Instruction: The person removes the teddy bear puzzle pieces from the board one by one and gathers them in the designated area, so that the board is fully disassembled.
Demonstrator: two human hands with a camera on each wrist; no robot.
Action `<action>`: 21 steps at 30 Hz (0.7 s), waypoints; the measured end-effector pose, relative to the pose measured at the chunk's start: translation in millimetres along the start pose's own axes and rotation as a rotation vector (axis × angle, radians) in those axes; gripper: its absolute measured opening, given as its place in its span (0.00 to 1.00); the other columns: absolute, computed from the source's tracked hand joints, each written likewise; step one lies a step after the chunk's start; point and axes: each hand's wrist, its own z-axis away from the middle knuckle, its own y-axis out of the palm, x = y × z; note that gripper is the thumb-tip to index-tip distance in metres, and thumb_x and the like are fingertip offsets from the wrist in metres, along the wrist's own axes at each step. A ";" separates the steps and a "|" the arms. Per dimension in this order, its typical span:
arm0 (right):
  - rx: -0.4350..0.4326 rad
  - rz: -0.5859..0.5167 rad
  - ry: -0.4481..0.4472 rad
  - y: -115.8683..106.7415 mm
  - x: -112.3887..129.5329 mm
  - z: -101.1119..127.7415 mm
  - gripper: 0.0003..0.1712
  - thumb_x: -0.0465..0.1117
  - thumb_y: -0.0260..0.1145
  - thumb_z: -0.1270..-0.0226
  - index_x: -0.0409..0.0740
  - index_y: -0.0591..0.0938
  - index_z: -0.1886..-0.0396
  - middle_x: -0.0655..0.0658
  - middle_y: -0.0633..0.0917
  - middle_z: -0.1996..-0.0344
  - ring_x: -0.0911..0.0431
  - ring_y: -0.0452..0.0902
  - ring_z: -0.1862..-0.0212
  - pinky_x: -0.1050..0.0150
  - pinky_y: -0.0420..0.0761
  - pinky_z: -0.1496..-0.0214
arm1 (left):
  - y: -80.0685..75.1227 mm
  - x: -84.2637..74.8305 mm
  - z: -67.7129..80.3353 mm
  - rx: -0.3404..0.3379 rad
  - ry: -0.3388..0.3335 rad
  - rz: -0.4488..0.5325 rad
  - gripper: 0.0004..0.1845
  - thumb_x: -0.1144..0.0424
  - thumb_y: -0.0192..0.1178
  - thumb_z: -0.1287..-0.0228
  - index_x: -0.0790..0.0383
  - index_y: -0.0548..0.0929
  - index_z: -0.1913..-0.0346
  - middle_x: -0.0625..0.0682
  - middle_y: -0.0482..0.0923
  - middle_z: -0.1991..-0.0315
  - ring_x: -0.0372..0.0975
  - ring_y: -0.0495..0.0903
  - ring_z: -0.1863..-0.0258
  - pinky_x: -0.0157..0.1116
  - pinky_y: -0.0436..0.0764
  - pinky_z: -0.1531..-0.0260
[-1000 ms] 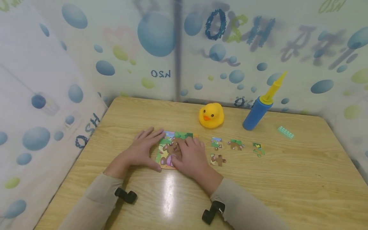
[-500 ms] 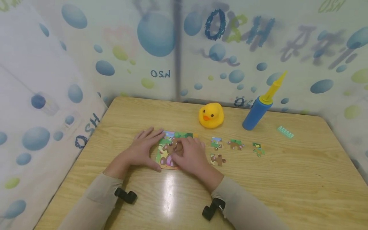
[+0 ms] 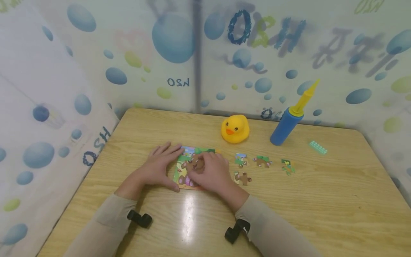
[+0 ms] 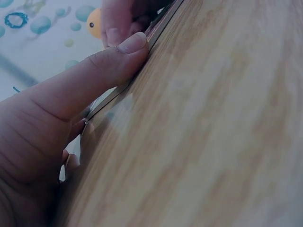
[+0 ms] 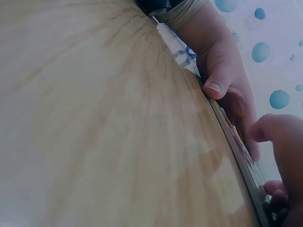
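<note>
Where the head view looks down, the bear jigsaw board (image 3: 192,167) lies flat mid-table (image 3: 321,200), left hand (image 3: 158,167) bracing its edge with straight fingers, right hand (image 3: 210,173) curled, pressing a piece. Left wrist view: thumb (image 4: 111,64) against a thin, stiff, probably light rim. Right wrist view: edge (image 5: 239,153) best pinched.

A glossy wooden table (image 3: 321,200) stands between bubble-patterned walls (image 3: 96,53).

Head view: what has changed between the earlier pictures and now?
The right hand slid a little to the left across the puzzle board, and its fingers curled over the bear picture; whether they pinch a piece cannot be told. The left hand stayed flat at the board's left edge. The four loose pieces, the duck and the blue pump did not move.
</note>
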 end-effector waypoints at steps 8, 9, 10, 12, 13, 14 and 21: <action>0.039 0.018 0.005 -0.9 -2.4 -1.9 0.41 0.74 0.76 0.48 0.55 0.85 0.41 0.57 0.86 0.49 0.53 0.76 0.45 0.45 0.71 0.38 | -0.6 -0.4 -0.1 0.004 -0.004 0.004 0.78 0.22 0.80 0.70 0.53 0.59 0.14 0.53 0.51 0.13 0.60 0.41 0.15 0.66 0.36 0.21; 0.039 0.018 0.006 -0.7 -2.9 -2.2 0.42 0.74 0.76 0.48 0.55 0.85 0.41 0.56 0.86 0.48 0.53 0.76 0.44 0.44 0.71 0.37 | -0.7 -0.4 -0.3 0.004 -0.003 0.002 0.78 0.22 0.80 0.70 0.53 0.59 0.14 0.53 0.51 0.13 0.60 0.41 0.15 0.66 0.36 0.21; 0.040 0.017 0.007 -0.3 -3.6 -2.5 0.43 0.74 0.77 0.49 0.54 0.85 0.40 0.55 0.86 0.47 0.52 0.76 0.43 0.43 0.70 0.36 | -0.8 -0.6 -0.2 0.003 -0.003 0.001 0.78 0.22 0.80 0.70 0.54 0.59 0.14 0.53 0.51 0.13 0.60 0.41 0.15 0.66 0.36 0.21; 0.045 0.013 0.011 0.1 -4.5 -3.1 0.44 0.75 0.77 0.49 0.53 0.85 0.39 0.54 0.86 0.46 0.52 0.77 0.42 0.42 0.70 0.35 | -1.1 -0.8 0.0 0.004 -0.002 -0.001 0.78 0.22 0.80 0.70 0.54 0.60 0.14 0.54 0.52 0.14 0.61 0.41 0.15 0.66 0.37 0.22; 0.046 0.008 0.012 0.1 -4.8 -3.2 0.44 0.75 0.77 0.49 0.53 0.85 0.39 0.54 0.86 0.45 0.51 0.77 0.42 0.42 0.70 0.34 | -1.2 -1.0 0.0 0.004 -0.002 -0.002 0.78 0.22 0.80 0.70 0.54 0.60 0.14 0.54 0.52 0.14 0.61 0.41 0.15 0.66 0.37 0.22; 0.048 0.005 0.014 0.1 -5.0 -3.2 0.45 0.75 0.78 0.49 0.52 0.85 0.39 0.53 0.86 0.45 0.51 0.77 0.42 0.42 0.69 0.34 | -1.3 -1.2 0.0 0.005 -0.003 -0.004 0.78 0.22 0.80 0.70 0.54 0.60 0.14 0.54 0.52 0.14 0.61 0.41 0.15 0.66 0.37 0.21; 0.028 -0.043 0.017 -1.4 -4.7 -0.7 0.46 0.72 0.82 0.50 0.49 0.84 0.37 0.52 0.86 0.44 0.51 0.77 0.42 0.41 0.67 0.32 | -1.3 -1.5 0.2 0.004 -0.005 -0.003 0.77 0.23 0.81 0.70 0.54 0.60 0.14 0.54 0.51 0.14 0.61 0.41 0.15 0.65 0.36 0.21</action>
